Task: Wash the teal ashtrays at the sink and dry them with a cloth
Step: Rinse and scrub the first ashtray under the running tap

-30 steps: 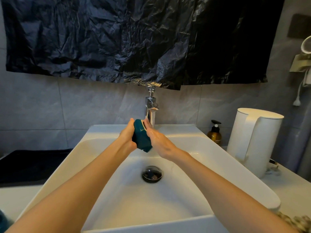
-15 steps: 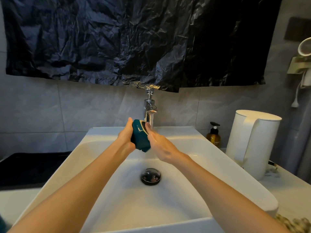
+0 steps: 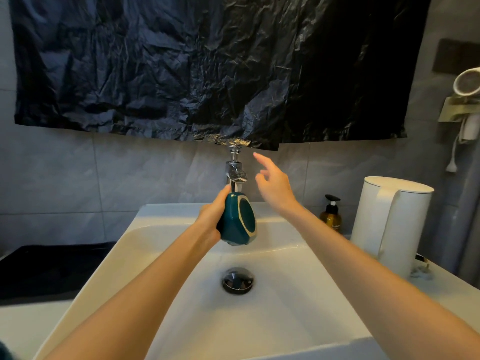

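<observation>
Your left hand (image 3: 211,219) grips the teal ashtray (image 3: 240,220) by its edge, fingers wrapped round the back and thumb pressed near the top rim, and holds it on its side right under the spout of the chrome faucet (image 3: 235,172), above the back of the white sink basin (image 3: 324,294). Tipping it this way turns its underside, with the pale unglazed ring, toward you, so water can run down over the glaze and drip off the lower edge into the basin rather than pool in the bowl. Whether water is running is hard to tell; only a thin bright streak shows at the spout. Your right hand (image 3: 274,184) is off the ashtray, lifted to the right of the faucet with fingers loosely spread and the index finger pointing up toward the tap head, holding nothing. That reach suggests you are going for the tap control, probably to shut off or adjust the flow, while the left hand alone keeps the dish over the drain (image 3: 237,280). A wet glazed piece held one-handed can slip, so keep that thumb firm. A white kettle (image 3: 389,222) and an amber pump bottle (image 3: 330,216) stand on the counter to the right, well clear of the work. No drying cloth can be made out for certain, so the drying step looks yet to come.
</observation>
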